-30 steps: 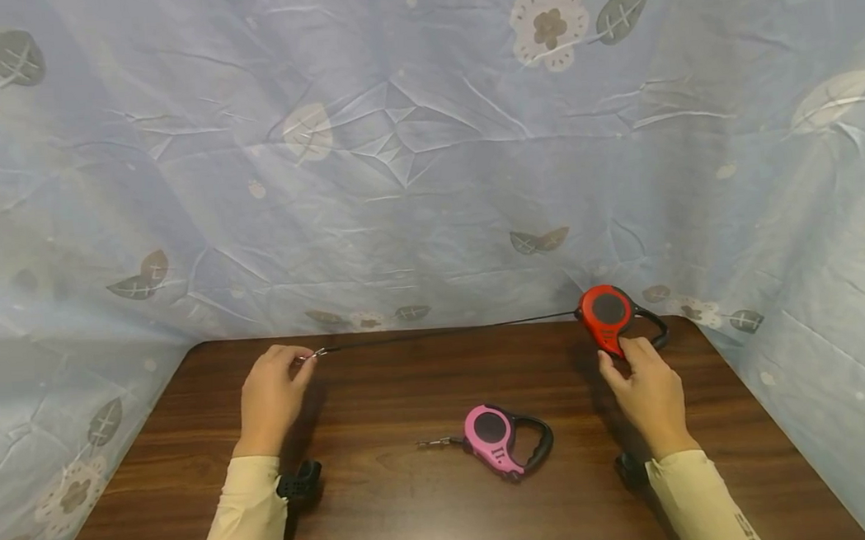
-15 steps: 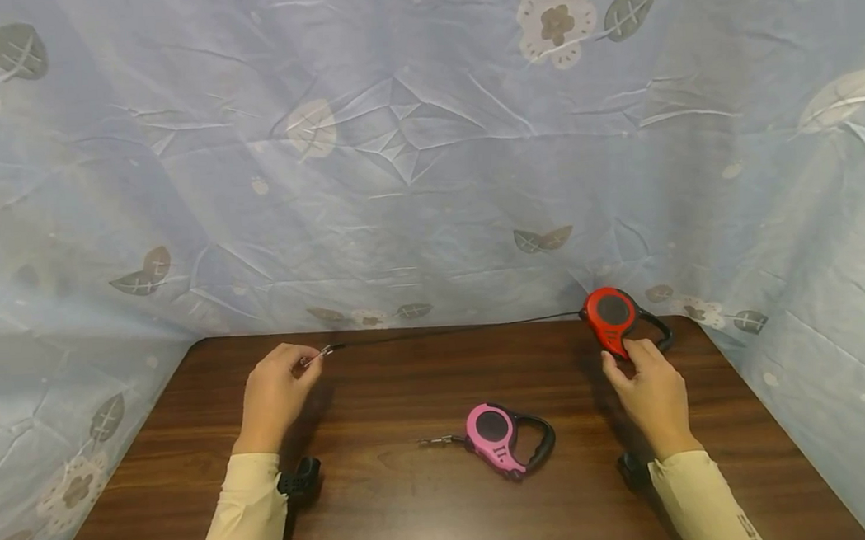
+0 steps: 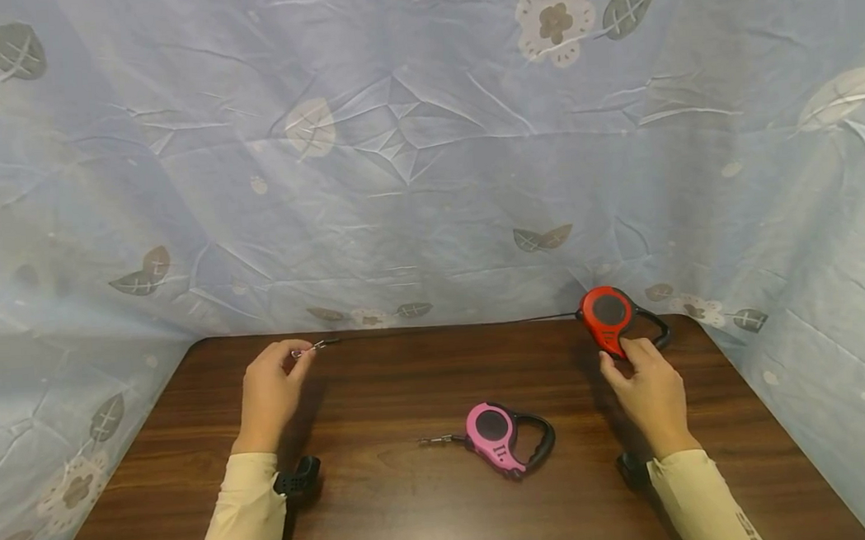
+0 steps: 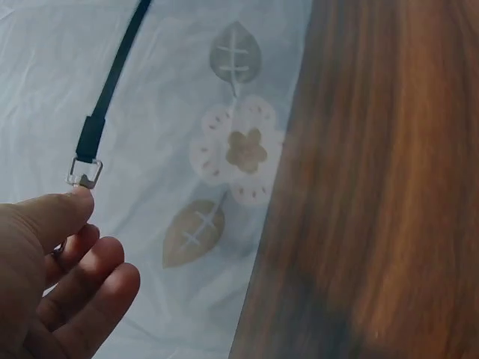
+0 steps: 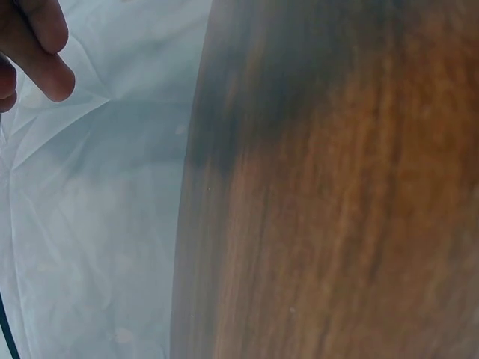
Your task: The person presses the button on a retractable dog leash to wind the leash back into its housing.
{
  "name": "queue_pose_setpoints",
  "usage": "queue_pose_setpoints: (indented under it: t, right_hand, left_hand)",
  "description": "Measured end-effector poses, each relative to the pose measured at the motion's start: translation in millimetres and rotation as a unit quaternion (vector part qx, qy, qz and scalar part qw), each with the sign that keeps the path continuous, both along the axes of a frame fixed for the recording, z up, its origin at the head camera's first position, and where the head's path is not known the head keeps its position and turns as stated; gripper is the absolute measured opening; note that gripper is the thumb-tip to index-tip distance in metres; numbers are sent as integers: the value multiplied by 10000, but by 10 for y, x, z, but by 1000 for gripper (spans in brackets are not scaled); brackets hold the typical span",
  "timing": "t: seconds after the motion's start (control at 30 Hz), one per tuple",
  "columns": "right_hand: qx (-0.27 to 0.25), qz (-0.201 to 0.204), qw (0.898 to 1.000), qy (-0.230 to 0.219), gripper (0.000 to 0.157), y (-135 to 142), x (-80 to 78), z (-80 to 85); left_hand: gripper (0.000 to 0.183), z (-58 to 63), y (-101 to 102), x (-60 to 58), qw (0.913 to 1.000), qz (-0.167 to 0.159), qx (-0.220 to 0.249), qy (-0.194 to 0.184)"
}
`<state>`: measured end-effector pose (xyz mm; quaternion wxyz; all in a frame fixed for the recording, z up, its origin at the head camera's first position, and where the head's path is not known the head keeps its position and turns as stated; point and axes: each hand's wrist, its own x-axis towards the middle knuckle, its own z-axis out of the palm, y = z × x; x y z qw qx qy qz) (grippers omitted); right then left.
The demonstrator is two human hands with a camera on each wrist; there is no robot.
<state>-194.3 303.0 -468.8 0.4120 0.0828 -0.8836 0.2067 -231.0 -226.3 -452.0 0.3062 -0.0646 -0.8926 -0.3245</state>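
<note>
Held up over the table's far right is a red retractable dog leash (image 3: 597, 321) with a black handle loop. My right hand (image 3: 651, 393) grips its lower end between thumb and fingers. A thin black cord (image 3: 525, 320) runs out of it to the left, nearly straight. At the cord's other end, my left hand (image 3: 268, 400) pinches the metal snap hook (image 3: 322, 344). In the left wrist view, the black strap (image 4: 116, 75) ends at the hook's metal loop (image 4: 97, 173), right at the thumb tip. The right wrist view catches only fingertips (image 5: 56, 78), the leash itself being hidden there.
A pink retractable leash (image 3: 477, 432) lies mid-table between the arms, its small snap hook (image 3: 435, 441) pointing left. The brown wooden table (image 3: 388, 520) ends at a floral cloth (image 3: 416, 238), which hangs behind it and at both sides.
My left hand shifted slightly right with the snap hook, then back left. The right hand and the red leash have stayed almost still. The pink leash has not moved.
</note>
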Motion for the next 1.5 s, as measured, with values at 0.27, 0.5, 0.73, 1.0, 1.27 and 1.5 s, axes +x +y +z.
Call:
queue_pose_setpoints:
  t: [0.27,0.5,0.73,1.0,1.27,1.5]
  right_hand:
    - [-25,-38,10000,-50,14,16,0,-14]
    - [-104,-71,9999,-59,16,24,14,-16]
    - [-16,91,9997,206,15,24,12,3]
    - [-63,194,9998,45,18,26,6,-11]
    - [-279,212,9986,-387,19,15,15,-5]
    - [-169,266,9995,89,20,12,13,1]
  left_hand:
    - [18,36,10,-28,9961,-106,869,87]
    - [23,89,27,-23,9792,-256,2011,-50]
    - [19,160,36,13,9533,-139,3010,-219]
    - [20,187,44,26,9484,-31,3168,-119]
    - [16,145,42,15,9673,77,2515,327]
    - [13,234,89,60,9577,21,2789,713]
